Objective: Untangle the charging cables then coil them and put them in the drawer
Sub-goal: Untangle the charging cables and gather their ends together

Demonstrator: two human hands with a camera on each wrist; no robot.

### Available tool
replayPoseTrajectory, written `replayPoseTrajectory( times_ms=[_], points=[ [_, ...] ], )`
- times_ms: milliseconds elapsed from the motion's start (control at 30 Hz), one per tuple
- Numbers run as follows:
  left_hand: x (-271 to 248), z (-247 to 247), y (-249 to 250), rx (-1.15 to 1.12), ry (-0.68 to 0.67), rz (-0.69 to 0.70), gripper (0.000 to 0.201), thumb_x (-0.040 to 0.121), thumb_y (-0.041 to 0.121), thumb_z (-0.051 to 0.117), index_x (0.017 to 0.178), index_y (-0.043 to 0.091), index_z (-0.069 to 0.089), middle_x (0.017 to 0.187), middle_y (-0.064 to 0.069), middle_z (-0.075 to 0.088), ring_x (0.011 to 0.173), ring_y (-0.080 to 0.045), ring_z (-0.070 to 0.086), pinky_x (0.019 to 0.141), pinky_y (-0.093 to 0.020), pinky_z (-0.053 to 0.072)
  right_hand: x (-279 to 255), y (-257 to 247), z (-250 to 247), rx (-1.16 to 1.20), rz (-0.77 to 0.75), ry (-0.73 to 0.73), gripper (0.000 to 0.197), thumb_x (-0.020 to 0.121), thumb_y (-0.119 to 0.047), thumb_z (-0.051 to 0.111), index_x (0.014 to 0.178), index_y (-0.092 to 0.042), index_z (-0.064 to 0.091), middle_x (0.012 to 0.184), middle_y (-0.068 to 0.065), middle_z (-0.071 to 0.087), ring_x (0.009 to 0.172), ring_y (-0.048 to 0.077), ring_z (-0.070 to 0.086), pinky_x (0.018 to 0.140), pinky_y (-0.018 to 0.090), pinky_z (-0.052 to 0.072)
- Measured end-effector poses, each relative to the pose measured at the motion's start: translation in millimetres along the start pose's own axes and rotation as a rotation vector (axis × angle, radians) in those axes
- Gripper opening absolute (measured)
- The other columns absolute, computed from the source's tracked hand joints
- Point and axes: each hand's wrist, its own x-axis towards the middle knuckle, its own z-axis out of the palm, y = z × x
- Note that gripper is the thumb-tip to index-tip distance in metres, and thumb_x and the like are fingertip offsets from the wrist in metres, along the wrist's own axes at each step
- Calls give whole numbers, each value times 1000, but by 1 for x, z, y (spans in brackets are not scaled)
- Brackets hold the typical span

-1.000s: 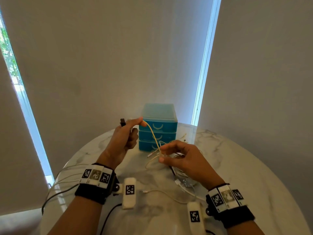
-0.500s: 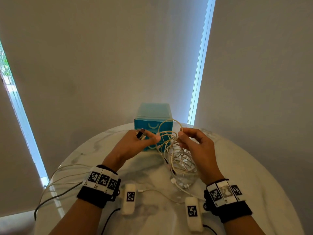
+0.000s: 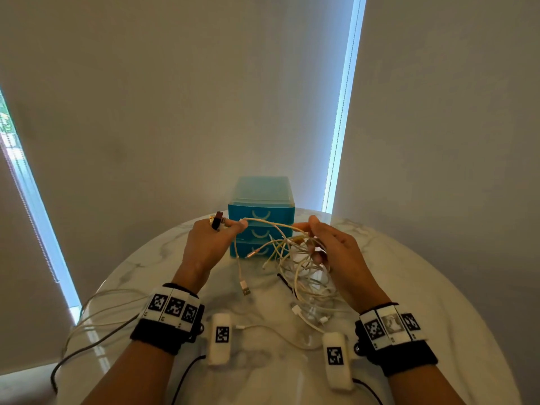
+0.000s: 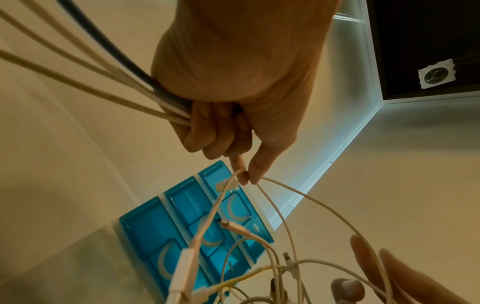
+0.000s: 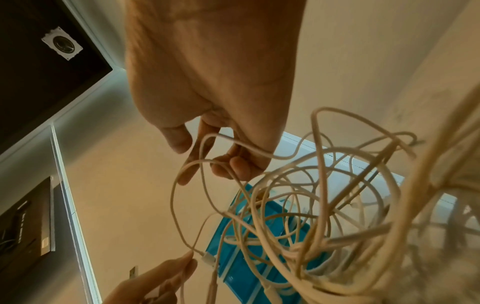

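A tangle of cream and white charging cables (image 3: 304, 270) hangs from my right hand (image 3: 309, 238), whose curled fingers (image 5: 233, 164) hold several loops; its lower part lies on the table. My left hand (image 3: 233, 225) pinches one cream cable (image 4: 285, 191) between thumb and forefinger, and that cable runs across to the right hand. The left fist also grips a bundle of cables (image 4: 103, 82), and a dark plug (image 3: 217, 219) sticks up from it. A USB plug (image 3: 245, 287) dangles between the hands. The blue three-drawer unit (image 3: 261, 211) stands just behind, all drawers closed.
The round marble table (image 3: 423, 287) has its far edge close behind the drawer unit. Cables (image 3: 96, 317) trail from the left hand off the table's left edge. A thin white cable (image 3: 271, 331) lies near the front, between the wrists.
The right hand lifted the tangle off the table to the height of the left hand. The cream cable now spans the two hands, and a USB plug hangs free.
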Motion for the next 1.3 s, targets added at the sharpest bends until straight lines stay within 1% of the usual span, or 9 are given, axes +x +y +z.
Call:
replayPoseTrajectory(
  times_ms=[167, 300, 367, 467, 600, 733, 933, 1100, 1300],
  points=[
    [9, -6, -10, -29, 131, -32, 21, 90, 43, 83, 85, 22, 83, 70, 10, 69, 75, -17, 62, 69, -34, 48, 5, 4, -7, 32, 93, 15, 28, 105, 3, 50, 123, -12, 65, 93, 9, 70, 75, 22, 57, 63, 32, 48],
    [14, -10, -14, -64, 194, -54, 24, 95, 39, 75, 89, 16, 77, 81, -2, 69, 80, -22, 61, 78, -40, 49, 2, 1, -13, -98, 140, -182, 32, 91, 8, 53, 120, -3, 61, 98, 16, 80, 86, 25, 71, 81, 38, 56],
    [13, -10, -12, -26, 157, -65, 21, 98, 40, 71, 104, 20, 75, 90, 2, 66, 87, -21, 61, 80, -41, 52, 0, -1, -13, -142, 94, -213, 33, 92, 15, 57, 120, -1, 60, 101, 15, 82, 90, 24, 75, 74, 30, 55],
    [6, -7, -4, 14, 15, 29, 22, 98, 42, 74, 119, 37, 70, 115, 17, 65, 101, -11, 63, 81, -37, 54, -1, 0, -9, -197, -39, -187, 34, 95, 12, 69, 121, -6, 60, 105, 9, 83, 99, 22, 79, 78, 27, 59],
    [-8, 4, 9, 156, -432, 267, 22, 98, 56, 68, 117, 47, 76, 120, 28, 72, 109, 8, 67, 87, -13, 51, 0, 4, -5, -243, -159, -95, 25, 96, -6, 79, 117, -14, 68, 103, 1, 83, 104, 18, 79, 99, 40, 60],
    [-12, 14, 3, 353, -610, 327, 42, 100, 73, 52, 100, 42, 81, 103, 19, 78, 99, 1, 71, 93, -29, 56, -1, 3, -6, -339, -200, 36, 12, 92, -12, 83, 98, -23, 81, 96, -6, 81, 97, 11, 76, 89, 30, 61],
    [-7, 6, 4, 249, -545, 283, 21, 98, 49, 72, 102, 33, 84, 101, 26, 77, 95, 12, 68, 74, -5, 46, 0, 5, -7, -93, -49, 346, 22, 93, -18, 84, 111, -20, 72, 93, 8, 78, 72, 20, 79, 74, 34, 67],
    [-6, 4, 2, 254, -541, 238, 22, 98, 50, 71, 101, 32, 82, 99, 31, 75, 93, 14, 67, 78, -15, 48, 4, 9, -3, 87, 59, 307, 8, 98, -4, 72, 106, -4, 75, 82, 13, 74, 70, 20, 68, 61, 29, 59],
    [6, -8, -9, 243, -426, 267, 28, 95, 61, 68, 100, 35, 80, 100, 11, 80, 97, -9, 72, 89, -34, 56, 6, 6, -5, 360, 233, 204, 20, 99, 3, 46, 100, -2, 66, 75, 13, 65, 57, 18, 53, 53, 30, 43]
  ],
)
